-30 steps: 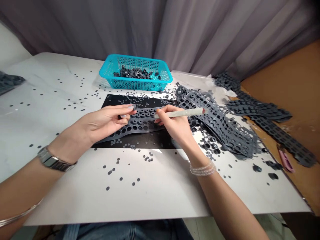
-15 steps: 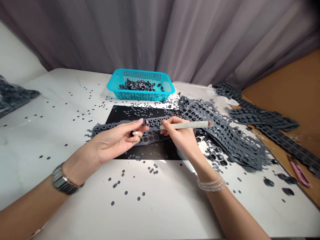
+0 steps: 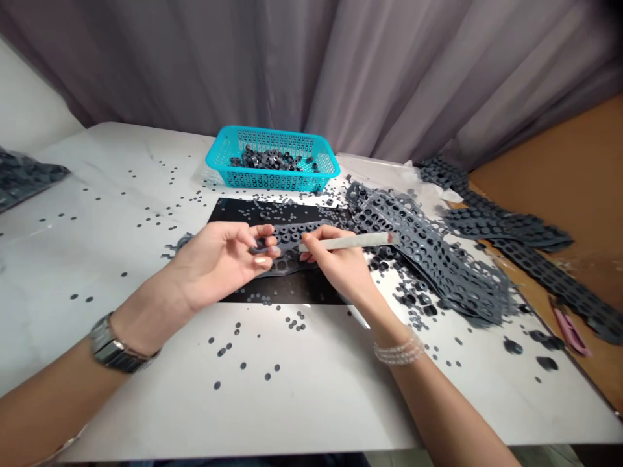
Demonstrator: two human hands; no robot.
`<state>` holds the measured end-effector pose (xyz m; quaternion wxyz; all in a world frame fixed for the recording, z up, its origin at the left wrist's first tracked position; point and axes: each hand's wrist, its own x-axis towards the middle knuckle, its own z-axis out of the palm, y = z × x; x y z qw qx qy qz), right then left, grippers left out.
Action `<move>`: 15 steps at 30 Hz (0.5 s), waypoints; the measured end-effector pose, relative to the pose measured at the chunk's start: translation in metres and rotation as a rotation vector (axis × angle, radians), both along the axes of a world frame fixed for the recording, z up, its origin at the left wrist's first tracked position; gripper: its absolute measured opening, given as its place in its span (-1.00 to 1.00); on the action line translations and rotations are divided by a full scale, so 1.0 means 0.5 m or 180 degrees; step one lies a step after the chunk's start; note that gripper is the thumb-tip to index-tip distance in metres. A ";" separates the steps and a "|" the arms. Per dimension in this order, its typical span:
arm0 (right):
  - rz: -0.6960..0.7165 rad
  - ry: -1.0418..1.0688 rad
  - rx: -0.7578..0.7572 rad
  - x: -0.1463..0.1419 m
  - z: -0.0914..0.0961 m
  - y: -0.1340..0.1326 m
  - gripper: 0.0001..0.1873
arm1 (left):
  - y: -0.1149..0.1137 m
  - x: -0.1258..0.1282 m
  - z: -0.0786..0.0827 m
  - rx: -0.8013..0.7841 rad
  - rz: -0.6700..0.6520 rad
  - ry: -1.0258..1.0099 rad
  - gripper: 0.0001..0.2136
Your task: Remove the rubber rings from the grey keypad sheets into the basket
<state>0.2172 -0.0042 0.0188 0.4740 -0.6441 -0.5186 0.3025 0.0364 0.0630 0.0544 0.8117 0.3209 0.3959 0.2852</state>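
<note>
My left hand pinches a perforated grey rubber strip between thumb and fingers, over a black mat. A small dark piece sits at the fingertips, partly hidden. The strip's far end pokes out beyond my left hand. My right hand grips a pale rolled stick with a red tip, and its fingers lie right beside the strip. Both hands are close together above the mat.
A turquoise plastic basket holds dark rubber rings. A heap of punched grey sheets lies to the right. Loose dark discs dot the white table. A pink cutter lies on the brown surface beyond the table edge.
My hands have drawn closer together, and my left fingers curl further over the strip, hiding more of its left part. The view has shifted slightly.
</note>
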 end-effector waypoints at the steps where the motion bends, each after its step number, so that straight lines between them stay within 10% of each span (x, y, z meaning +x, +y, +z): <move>1: 0.0050 -0.0018 -0.0019 -0.004 -0.001 0.001 -0.70 | 0.003 -0.001 -0.003 0.0368 -0.0053 0.0210 -0.88; 8: 0.0259 -0.0272 -0.0124 -0.021 -0.001 0.004 -0.69 | 0.006 0.008 -0.039 0.4287 -0.0698 0.3092 -0.81; 15: 0.0354 -0.0401 -0.0133 -0.022 -0.003 0.008 -0.72 | 0.012 0.022 -0.067 0.4804 -0.1122 0.3485 -0.78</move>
